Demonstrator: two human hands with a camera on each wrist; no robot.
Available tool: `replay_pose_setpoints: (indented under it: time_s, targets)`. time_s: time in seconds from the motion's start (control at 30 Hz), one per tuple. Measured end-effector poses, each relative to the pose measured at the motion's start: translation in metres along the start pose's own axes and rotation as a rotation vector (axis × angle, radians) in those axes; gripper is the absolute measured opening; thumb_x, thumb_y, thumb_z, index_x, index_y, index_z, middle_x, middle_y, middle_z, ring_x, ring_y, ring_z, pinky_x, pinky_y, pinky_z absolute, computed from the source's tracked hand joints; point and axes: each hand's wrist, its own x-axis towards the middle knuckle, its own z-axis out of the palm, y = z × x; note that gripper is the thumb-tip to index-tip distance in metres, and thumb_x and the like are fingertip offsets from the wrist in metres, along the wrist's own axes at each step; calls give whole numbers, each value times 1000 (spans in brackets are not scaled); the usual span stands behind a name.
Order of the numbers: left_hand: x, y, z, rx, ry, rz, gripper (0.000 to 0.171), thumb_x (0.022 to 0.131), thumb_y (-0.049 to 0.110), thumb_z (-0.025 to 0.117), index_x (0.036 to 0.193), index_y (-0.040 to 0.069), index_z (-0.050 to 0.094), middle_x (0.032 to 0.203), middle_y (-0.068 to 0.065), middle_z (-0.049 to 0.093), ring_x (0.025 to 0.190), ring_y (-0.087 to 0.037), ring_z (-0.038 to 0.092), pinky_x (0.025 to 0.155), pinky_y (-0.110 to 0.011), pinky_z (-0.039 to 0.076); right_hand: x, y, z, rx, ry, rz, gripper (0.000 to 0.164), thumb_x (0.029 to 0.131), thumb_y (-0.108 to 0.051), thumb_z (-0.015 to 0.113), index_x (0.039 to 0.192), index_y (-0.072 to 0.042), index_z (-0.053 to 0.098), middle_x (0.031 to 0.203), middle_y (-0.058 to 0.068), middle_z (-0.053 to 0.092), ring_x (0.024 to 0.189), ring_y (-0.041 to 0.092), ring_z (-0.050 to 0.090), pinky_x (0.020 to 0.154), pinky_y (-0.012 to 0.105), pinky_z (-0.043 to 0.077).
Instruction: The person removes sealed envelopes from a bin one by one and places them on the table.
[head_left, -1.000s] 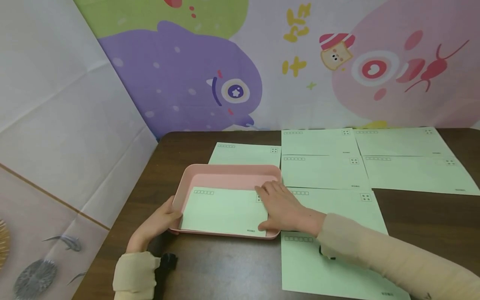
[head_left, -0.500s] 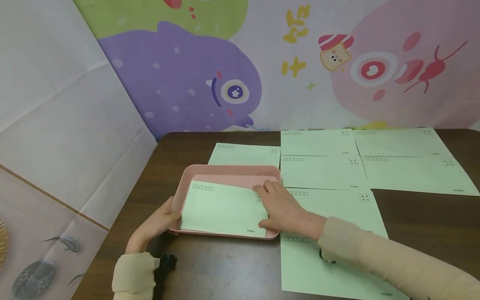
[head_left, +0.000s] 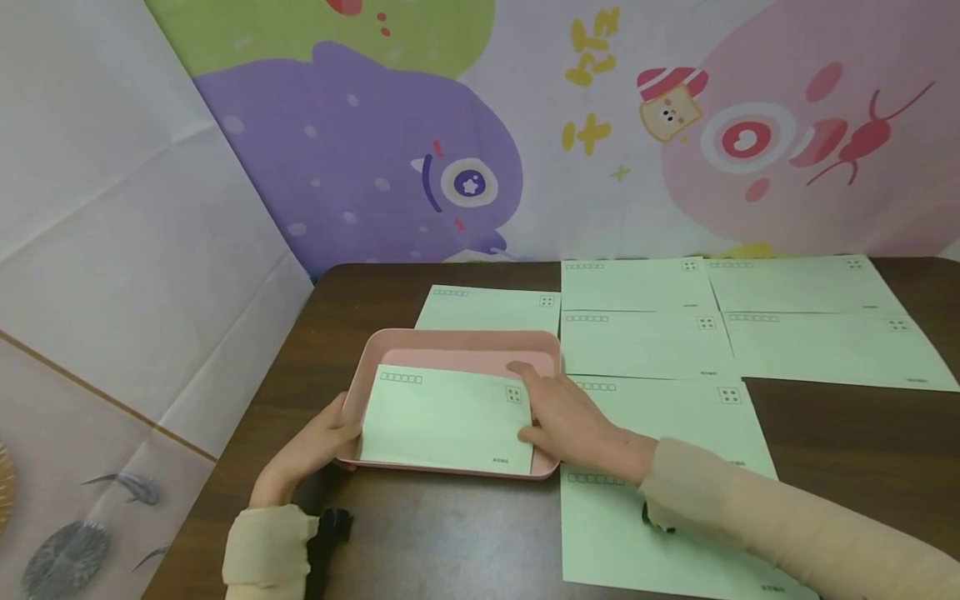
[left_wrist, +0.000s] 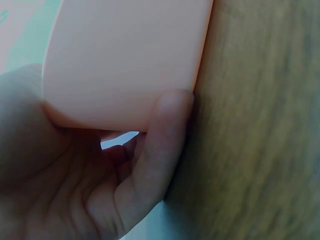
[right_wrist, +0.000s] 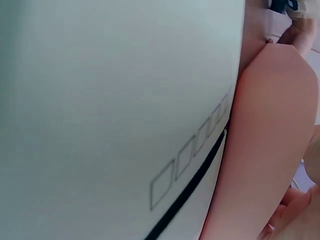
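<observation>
A pale green envelope (head_left: 442, 421) lies in a shallow pink tray (head_left: 465, 360), its upper edge a little raised. At the tray's left end, my left hand (head_left: 322, 439) grips the rim. The left wrist view shows fingers of my left hand (left_wrist: 75, 180) curled against the outside of the tray (left_wrist: 125, 60). My right hand (head_left: 573, 423) holds the envelope's right edge, thumb on top; the index finger reaches over the tray and the other fingers are mostly hidden. In the right wrist view, fingers of my right hand (right_wrist: 295, 212) show beyond the tray wall (right_wrist: 270, 125).
Several matching envelopes (head_left: 645, 346) lie in rows across the back and right of the dark wooden table (head_left: 442, 533). One envelope (head_left: 491, 310) sits partly behind the tray. Another large envelope (head_left: 637, 533) is under my right forearm. A cartoon-printed cloth (head_left: 570, 192) hangs behind.
The envelope in the tray has shifted slightly left and its upper edge has risen. My right fingers have moved off its printed stamp corner, which now shows. The left hand stays put.
</observation>
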Motion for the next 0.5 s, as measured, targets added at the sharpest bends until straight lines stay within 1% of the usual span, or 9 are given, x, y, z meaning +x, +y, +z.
replay_pose_setpoints:
  time_s: [0.03,0.07,0.13,0.2,0.27,0.37,0.43,0.5]
  targets:
    - [0,0,0,-6,1,-5,53,96,18,42,138,-2,18,126,-25,39,106,-33,45,65,-35,50,0,-1,-1,33,-5,26,74,73,-10,68,137,-7,31,61,-9,52,50,5,45,53,22,39]
    - [0,0,0,-10,0,-6,52,96,17,42,138,-2,18,126,-26,39,105,-33,46,63,-36,51,0,-1,-2,65,-11,47,73,73,-9,67,137,-7,31,55,-10,48,43,5,40,47,21,36]
    - [1,-1,0,-12,-1,-1,52,96,16,42,138,-2,18,124,-26,40,104,-33,47,63,-36,51,0,-1,-5,104,-15,68,68,75,-10,66,134,-7,33,57,-10,47,41,4,38,44,20,34]
    - [1,-1,0,-3,-1,8,53,95,16,42,138,-2,17,126,-26,40,106,-33,45,65,-36,50,0,1,-7,123,-8,62,61,77,-11,65,131,-6,36,59,-11,48,40,4,37,42,19,33]
    - [1,-1,0,0,0,12,55,95,20,44,138,-3,18,126,-25,39,107,-33,44,65,-35,50,2,2,-10,143,-3,57,57,79,-13,64,129,-5,38,58,-11,49,40,4,37,41,20,32]
    - [1,1,1,-1,7,4,58,94,24,48,138,-2,20,128,-24,37,105,-32,45,63,-36,51,3,4,-12,177,6,69,54,83,-16,63,129,-2,37,55,-9,49,40,4,35,42,19,30]
    - [1,1,1,-7,12,-10,58,93,25,49,137,-1,21,128,-24,37,101,-32,47,60,-39,51,4,5,-14,217,11,92,49,84,-16,61,125,-1,38,53,-8,48,40,5,32,43,19,29]
    - [1,2,1,20,14,-16,59,93,22,48,138,-2,20,132,-24,35,106,-32,45,70,-42,51,4,6,-16,259,24,106,38,86,-16,58,118,-3,42,53,-7,47,42,5,30,45,20,29]
